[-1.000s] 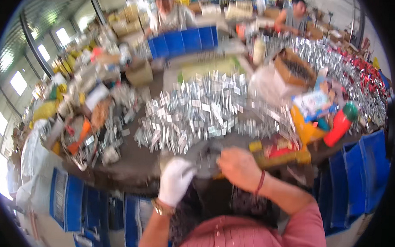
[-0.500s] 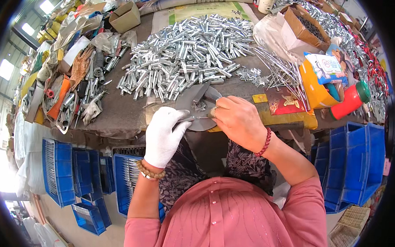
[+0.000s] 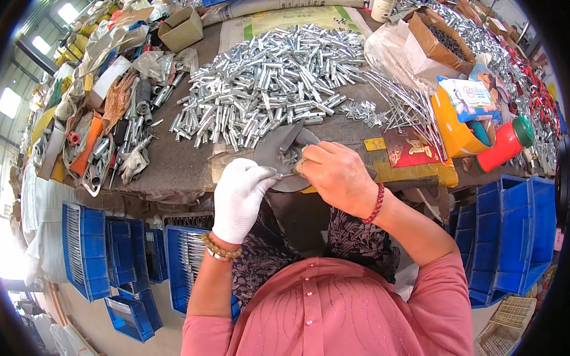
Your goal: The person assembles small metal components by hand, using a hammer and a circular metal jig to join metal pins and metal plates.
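Note:
My left hand (image 3: 240, 198), in a white knit glove, pinches one end of a small thin metal piece (image 3: 287, 175) at the table's near edge. My bare right hand (image 3: 338, 178) has its fingers closed at the other end of that piece; the fingertips partly hide what is in them. Just beyond and beneath both hands lies a round grey metal plate (image 3: 267, 153) with a dark upright bar and some small metal bits on it. Farther back spreads a large heap of silvery metal tubes (image 3: 276, 83).
Small metal fittings (image 3: 364, 112) and long thin rods (image 3: 407, 104) lie right of the heap. Beyond them stand a cardboard box (image 3: 440, 42) and a red canister (image 3: 506, 145). Tools (image 3: 126, 128) clutter the left. Blue crates (image 3: 85, 249) flank me below the table.
My left fingers have drawn closer together around the metal piece. My right hand has shifted slightly left, toward the left one.

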`<state>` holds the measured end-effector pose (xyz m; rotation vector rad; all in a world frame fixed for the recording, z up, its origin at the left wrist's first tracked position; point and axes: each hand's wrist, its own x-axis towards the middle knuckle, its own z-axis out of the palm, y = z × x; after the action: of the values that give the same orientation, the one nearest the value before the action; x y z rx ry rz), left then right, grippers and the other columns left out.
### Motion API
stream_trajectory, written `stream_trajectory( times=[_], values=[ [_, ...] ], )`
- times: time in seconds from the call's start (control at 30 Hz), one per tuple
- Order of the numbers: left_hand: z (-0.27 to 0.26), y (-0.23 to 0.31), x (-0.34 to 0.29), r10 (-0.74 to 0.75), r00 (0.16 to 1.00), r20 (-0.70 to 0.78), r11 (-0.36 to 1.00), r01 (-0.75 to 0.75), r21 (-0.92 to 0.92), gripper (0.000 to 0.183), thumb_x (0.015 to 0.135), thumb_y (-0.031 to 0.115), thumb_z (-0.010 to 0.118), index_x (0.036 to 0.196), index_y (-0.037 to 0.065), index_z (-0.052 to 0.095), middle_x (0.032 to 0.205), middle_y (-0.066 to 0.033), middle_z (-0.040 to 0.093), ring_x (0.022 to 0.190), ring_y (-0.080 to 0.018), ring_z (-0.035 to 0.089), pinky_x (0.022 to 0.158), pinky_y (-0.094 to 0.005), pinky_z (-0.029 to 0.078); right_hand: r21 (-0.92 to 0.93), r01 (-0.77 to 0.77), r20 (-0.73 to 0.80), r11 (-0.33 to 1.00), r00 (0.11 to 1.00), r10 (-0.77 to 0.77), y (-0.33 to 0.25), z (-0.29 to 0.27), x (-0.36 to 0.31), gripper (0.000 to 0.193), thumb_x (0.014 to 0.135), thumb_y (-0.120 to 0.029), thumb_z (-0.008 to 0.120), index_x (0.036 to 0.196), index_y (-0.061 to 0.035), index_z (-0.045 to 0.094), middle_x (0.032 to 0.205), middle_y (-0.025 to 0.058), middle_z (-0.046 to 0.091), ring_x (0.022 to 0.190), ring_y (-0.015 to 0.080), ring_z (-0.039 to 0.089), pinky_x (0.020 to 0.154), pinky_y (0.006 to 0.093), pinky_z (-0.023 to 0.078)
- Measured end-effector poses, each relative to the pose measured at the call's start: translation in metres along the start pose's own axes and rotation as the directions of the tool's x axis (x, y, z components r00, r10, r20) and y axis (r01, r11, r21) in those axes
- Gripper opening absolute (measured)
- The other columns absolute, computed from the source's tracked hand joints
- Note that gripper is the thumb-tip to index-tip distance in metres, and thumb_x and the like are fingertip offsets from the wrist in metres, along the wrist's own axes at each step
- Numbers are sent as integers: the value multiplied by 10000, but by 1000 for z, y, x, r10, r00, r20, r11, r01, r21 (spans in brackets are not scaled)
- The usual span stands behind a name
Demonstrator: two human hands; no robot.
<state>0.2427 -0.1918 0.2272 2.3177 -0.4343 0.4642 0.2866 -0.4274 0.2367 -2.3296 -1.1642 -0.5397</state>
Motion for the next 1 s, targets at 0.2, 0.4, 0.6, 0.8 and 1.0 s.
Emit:
stream_trajectory(
  times=[0.2,0.4,0.6,0.8,1.0],
  values=[
    [-1,-1,-5,-24,1000,-6,1000,24,-20,127,843,68,805,961,48,761,919,-115,659,919,-311,650,833,-394,519,-25,35,-18,999,999,-35,-3,4,-2,62,816,-113,686,877,-108,673,922,42,595,917,256,640,813,401,534],
    [-3,5,-5,-29,1000,8,999,29,-19,137,841,29,821,966,12,768,918,-113,645,881,-276,646,785,-363,512,-98,-343,-251,934,917,310,50,-37,-25,148,843,-155,790,897,-69,682,900,92,655,884,323,692,765,446,569],
    [-1,6,-2,-45,999,3,999,45,-3,135,852,66,823,974,38,773,910,-113,652,879,-300,646,785,-386,519,-252,-560,-183,790,829,529,90,-59,-54,171,832,-163,815,880,-55,690,903,126,651,893,356,690,767,466,559],
    [-4,3,-5,-29,1000,3,1000,29,-4,148,839,17,830,971,7,764,932,-112,647,881,-274,645,784,-364,514,-322,-541,-138,777,839,526,84,-48,-40,177,821,-176,811,835,-46,691,916,113,654,943,339,692,808,467,569],
    [-1,2,-3,-4,1000,-3,1000,4,-29,140,846,16,821,974,12,764,940,-114,653,891,-277,652,793,-366,520,-346,-545,-116,763,832,542,95,-51,-42,183,840,-197,785,867,-40,696,941,121,660,969,345,698,832,466,575]
  ],
)
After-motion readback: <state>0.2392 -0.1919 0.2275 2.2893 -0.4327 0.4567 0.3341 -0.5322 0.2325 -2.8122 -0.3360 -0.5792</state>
